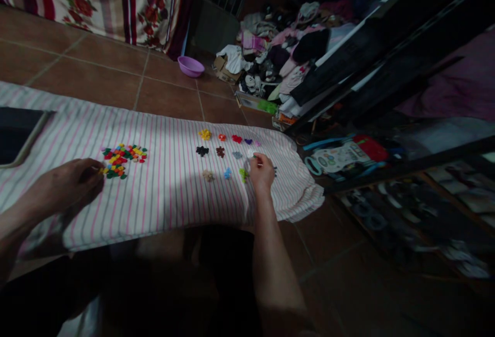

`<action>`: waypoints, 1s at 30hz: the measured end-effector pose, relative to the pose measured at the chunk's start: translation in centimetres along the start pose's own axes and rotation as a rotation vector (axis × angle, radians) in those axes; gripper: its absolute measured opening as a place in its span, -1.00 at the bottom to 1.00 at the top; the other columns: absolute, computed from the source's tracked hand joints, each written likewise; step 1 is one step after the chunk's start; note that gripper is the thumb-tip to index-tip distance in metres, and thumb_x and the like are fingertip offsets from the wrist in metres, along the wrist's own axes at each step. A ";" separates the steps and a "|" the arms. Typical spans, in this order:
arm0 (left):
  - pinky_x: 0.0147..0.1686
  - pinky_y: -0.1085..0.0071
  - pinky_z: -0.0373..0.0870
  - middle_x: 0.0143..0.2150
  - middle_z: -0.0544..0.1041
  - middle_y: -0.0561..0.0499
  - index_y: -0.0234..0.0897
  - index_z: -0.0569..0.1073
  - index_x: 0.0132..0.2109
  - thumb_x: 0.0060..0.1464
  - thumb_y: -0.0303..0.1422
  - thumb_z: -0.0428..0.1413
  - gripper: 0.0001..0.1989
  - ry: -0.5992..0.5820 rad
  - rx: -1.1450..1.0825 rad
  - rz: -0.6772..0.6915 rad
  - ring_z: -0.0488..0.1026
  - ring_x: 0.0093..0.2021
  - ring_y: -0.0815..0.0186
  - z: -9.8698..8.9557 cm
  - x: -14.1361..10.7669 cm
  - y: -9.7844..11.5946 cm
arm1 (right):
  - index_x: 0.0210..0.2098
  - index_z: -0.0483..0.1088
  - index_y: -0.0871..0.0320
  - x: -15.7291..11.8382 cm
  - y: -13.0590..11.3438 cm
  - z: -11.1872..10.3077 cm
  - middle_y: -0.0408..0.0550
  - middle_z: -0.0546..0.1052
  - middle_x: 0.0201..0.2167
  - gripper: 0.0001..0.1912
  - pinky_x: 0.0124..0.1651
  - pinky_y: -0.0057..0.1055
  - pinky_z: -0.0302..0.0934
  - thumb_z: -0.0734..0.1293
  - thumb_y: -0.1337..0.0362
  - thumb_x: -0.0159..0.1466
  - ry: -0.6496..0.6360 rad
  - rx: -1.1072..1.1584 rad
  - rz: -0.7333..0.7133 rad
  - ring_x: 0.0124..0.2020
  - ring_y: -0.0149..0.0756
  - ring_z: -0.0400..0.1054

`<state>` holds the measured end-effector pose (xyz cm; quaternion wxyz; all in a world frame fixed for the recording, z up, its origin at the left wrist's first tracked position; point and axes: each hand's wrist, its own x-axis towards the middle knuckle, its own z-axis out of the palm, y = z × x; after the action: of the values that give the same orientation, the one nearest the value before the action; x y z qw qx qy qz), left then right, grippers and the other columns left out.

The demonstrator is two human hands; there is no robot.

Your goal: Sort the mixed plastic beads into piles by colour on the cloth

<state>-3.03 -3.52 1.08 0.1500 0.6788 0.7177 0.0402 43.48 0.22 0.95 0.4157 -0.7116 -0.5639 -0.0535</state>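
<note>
On the striped cloth [170, 192] lies a mixed heap of small coloured pieces [121, 159]. My left hand [75, 180] is at its left edge, thumb and fingers curled together near a yellow piece; what they hold, if anything, is unclear. Further right, pieces lie in small piles by colour, among them yellow [204, 134], black [202, 151], brown [220, 151], red [236, 139], light blue [227, 173] and lime green [243, 174]. My right hand [263, 172] pinches beside a whitish pile [251, 150]. Its grip is too small to make out, and it partly covers a dark pile [275, 171].
A dark flat panel with a pale border [23, 133] lies at the cloth's left end. Beyond, a purple basin [191, 66] stands on the tiled floor near a large clothes heap [278, 48]. Shelving with shoes [402, 203] is on the right.
</note>
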 end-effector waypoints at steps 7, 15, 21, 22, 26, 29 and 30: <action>-0.11 0.31 0.38 -0.03 0.55 -0.11 -0.24 0.43 0.01 0.13 -0.05 -0.24 -0.46 -0.018 -0.039 -0.002 0.52 -0.16 0.15 0.2 -0.3 0.0 | -0.26 0.50 0.19 0.0 5.7 -0.8 0.10 0.58 -0.29 -0.66 -0.03 -0.16 0.25 0.21 0.16 0.10 0.023 0.003 0.182 -0.25 -0.14 0.40; -0.09 0.28 0.37 -0.05 0.55 -0.11 -0.26 0.45 0.00 0.08 -0.03 -0.21 -0.43 -0.009 -0.059 -0.009 0.51 -0.16 0.13 0.7 0.1 -0.7 | -0.28 0.53 0.20 -0.1 6.7 0.6 0.10 0.59 -0.27 -0.65 0.02 -0.18 0.24 0.18 0.25 0.08 -0.090 0.009 0.185 -0.19 -0.12 0.42; -0.06 0.32 0.34 -0.04 0.53 -0.12 -0.28 0.43 0.02 0.09 -0.05 -0.23 -0.43 -0.043 -0.070 -0.022 0.50 -0.11 0.16 0.3 -0.1 -0.2 | -0.34 0.54 0.16 -0.5 6.8 1.1 0.03 0.60 -0.32 -0.64 0.07 -0.17 0.23 0.16 0.33 -0.01 -0.123 0.016 0.241 -0.18 -0.12 0.43; -0.06 0.32 0.34 -0.04 0.53 -0.12 -0.28 0.43 0.01 0.09 -0.05 -0.23 -0.44 -0.037 -0.070 -0.018 0.49 -0.11 0.16 0.2 -0.2 -0.1 | -0.35 0.54 0.16 -0.5 6.8 1.1 0.03 0.60 -0.32 -0.64 0.07 -0.17 0.23 0.16 0.33 -0.02 -0.116 0.024 0.237 -0.18 -0.12 0.43; -0.11 0.31 0.36 -0.05 0.54 -0.10 -0.26 0.44 -0.02 0.09 -0.06 -0.22 -0.46 -0.024 -0.064 -0.025 0.49 -0.17 0.17 0.2 -0.3 0.0 | -0.37 0.54 0.17 -0.6 6.8 1.6 0.04 0.60 -0.32 -0.67 0.08 -0.15 0.23 0.18 0.29 0.00 -0.079 0.041 0.194 -0.19 -0.12 0.42; -0.12 0.32 0.35 -0.06 0.54 -0.09 -0.25 0.45 -0.02 0.09 -0.05 -0.21 -0.46 -0.023 -0.065 -0.027 0.49 -0.17 0.18 0.2 -0.3 -0.1 | -0.40 0.52 0.16 -0.6 6.7 2.0 0.04 0.60 -0.35 -0.75 0.06 -0.14 0.24 0.23 0.24 0.04 -0.065 0.022 0.096 -0.20 -0.12 0.42; -0.11 0.32 0.35 -0.06 0.54 -0.09 -0.25 0.45 -0.01 0.09 -0.05 -0.21 -0.46 -0.023 -0.064 -0.023 0.49 -0.16 0.18 0.3 -0.2 -0.2 | -0.42 0.51 0.15 -0.6 6.7 2.1 0.04 0.60 -0.36 -0.78 0.05 -0.15 0.24 0.25 0.24 0.04 -0.061 0.010 0.068 -0.21 -0.12 0.42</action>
<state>-3.15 -3.81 0.81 0.1803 0.6656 0.7222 0.0539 48.12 1.05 -4.27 0.4032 -0.7296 -0.5521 -0.0148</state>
